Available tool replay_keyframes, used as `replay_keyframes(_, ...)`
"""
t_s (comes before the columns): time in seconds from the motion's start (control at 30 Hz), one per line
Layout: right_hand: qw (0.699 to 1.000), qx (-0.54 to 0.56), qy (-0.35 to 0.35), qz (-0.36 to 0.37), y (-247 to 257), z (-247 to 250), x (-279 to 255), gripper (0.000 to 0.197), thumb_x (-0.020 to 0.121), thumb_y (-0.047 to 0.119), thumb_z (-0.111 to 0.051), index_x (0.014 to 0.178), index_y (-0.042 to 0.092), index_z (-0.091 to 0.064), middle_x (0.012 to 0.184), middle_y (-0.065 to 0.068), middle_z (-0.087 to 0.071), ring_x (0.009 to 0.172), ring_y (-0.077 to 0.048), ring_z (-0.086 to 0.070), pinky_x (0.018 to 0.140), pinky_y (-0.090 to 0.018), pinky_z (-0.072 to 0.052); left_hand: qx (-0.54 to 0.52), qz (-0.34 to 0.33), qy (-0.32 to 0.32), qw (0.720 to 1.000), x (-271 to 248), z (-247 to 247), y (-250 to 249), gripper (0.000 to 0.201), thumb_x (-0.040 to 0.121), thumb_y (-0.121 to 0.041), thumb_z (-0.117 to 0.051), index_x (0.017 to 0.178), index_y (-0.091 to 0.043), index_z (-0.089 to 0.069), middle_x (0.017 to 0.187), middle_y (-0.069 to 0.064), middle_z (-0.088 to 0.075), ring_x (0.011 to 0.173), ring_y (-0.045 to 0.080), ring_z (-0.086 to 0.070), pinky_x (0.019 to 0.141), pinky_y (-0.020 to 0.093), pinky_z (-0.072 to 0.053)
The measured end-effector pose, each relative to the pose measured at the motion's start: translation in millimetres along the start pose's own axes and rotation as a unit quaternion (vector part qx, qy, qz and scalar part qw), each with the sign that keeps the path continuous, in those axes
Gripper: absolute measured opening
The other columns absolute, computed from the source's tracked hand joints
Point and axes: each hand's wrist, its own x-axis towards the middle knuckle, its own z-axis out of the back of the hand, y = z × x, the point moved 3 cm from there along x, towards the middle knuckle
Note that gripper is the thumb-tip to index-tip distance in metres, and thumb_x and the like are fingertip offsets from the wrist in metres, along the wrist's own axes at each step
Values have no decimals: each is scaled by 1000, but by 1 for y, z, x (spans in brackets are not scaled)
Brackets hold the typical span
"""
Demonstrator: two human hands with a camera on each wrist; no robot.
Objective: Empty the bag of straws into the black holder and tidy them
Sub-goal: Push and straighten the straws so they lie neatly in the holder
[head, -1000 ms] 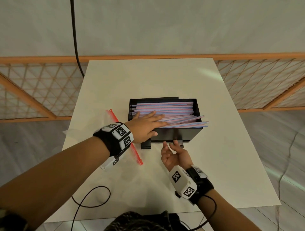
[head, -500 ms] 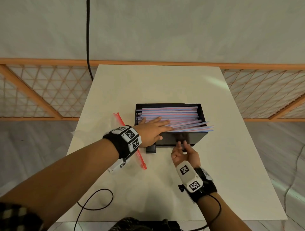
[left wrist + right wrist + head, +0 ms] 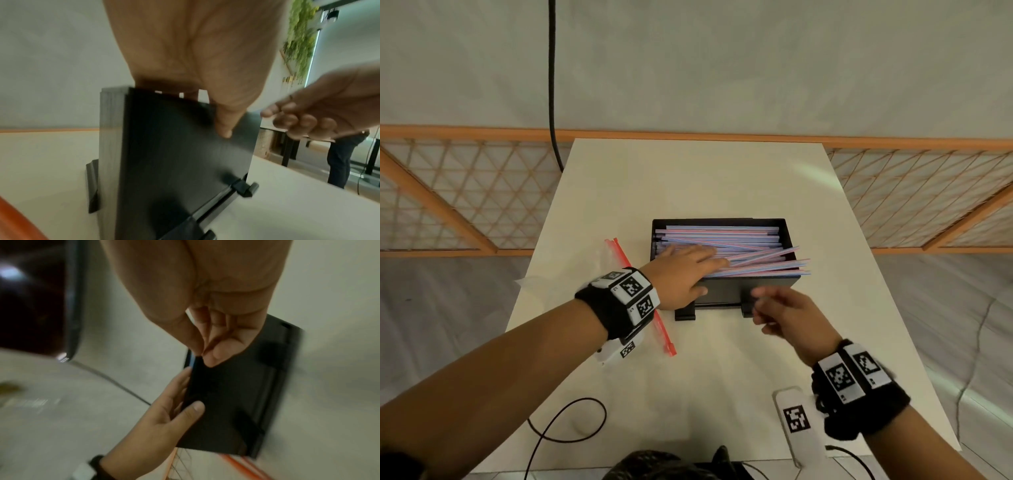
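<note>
Looking down from the head view, we see our left hand (image 3: 683, 270) flat on the straws (image 3: 750, 255) in the black holder (image 3: 743, 291), thumb over its near wall; several straws overhang the right rim. Our right hand (image 3: 787, 313), loosely curled, holds nothing just before that wall. The bag (image 3: 640, 298) lies under our left wrist on the white table (image 3: 705, 178). From the left wrist, bare tabletop surrounds the holder. The right wrist view is blurred.

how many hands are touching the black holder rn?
1. The left hand lies on the straws, thumb against the black holder front wall. The right hand hovers apart, near the front.
</note>
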Motion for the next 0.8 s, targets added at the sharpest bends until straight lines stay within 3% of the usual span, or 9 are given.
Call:
replay_keyframes(0.1,975,-162,-16,154,50,1,-9,17,88,-2,-52,92,11,-62,71,-8,-60,57,-8,-60,59,-26,-50,-23,-23,-64,997,-5,13,2,68,90,-40,-54,148,-27,-20,158,5,-16,146,25,-12,117,47,-17)
replay_keyframes(0.17,913,-318,-99,234,72,10,-4,21,88,6,-55,106,14,-62,100,-13,-65,91,-20,-62,84,-34,-48,-25,-11,-94,995,-8,20,3,76,88,-48,-55,149,-23,-18,159,7,-11,147,24,-4,119,48,-13)
replay_keyframes(0.23,876,-388,-163,235,77,21,10,49,92,17,-52,138,8,-38,141,-16,-41,131,-27,-40,110,-34,-31,-18,23,-100,995,-11,21,5,88,84,-58,-53,150,-22,-9,160,6,-2,147,22,6,119,50,-4)
replay_keyframes(0.27,885,-385,-165,204,73,25,19,61,94,23,-49,145,5,-22,152,-16,-23,141,-28,-23,117,-39,-21,-15,46,-97,994,-12,17,7,95,81,-64,-52,150,-21,-4,160,5,2,147,21,10,118,51,0)
replay_keyframes(0.33,908,-370,-141,134,57,23,35,74,94,35,-45,147,2,-5,157,-18,-5,146,-29,-5,119,-47,-11,-21,89,-86,992,-16,5,13,107,76,-73,-48,149,-18,6,160,6,9,146,20,14,117,52,4)
replay_keyframes(0.43,910,-375,-116,137,37,7,47,79,88,50,-41,145,1,-15,155,-18,-17,144,-30,-11,117,-51,-12,-29,108,-84,990,-18,-10,16,116,68,-83,-35,148,-13,11,160,6,8,147,18,11,117,51,6)
replay_keyframes(0.53,871,-457,-120,133,31,-6,45,71,94,48,-31,147,6,-11,158,-9,-13,147,-27,3,117,-53,3,-30,111,-98,989,-16,-12,16,117,62,-85,-21,148,-13,11,161,5,3,147,17,7,116,51,9)
replay_keyframes(0.67,764,-627,-105,112,23,-8,41,78,90,61,-14,147,8,-15,159,-6,-11,147,-24,12,111,-59,13,31,126,-111,985,-16,-9,12,115,65,-85,-17,148,-10,8,161,6,5,147,18,11,115,55,12)
replay_keyframes(0.8,779,-593,-77,189,48,-11,42,82,87,66,-24,148,12,-14,157,-10,-19,147,-24,-7,116,-51,3,73,117,-112,984,-15,8,10,118,68,-88,-29,149,-9,0,161,8,1,147,19,8,116,56,9)
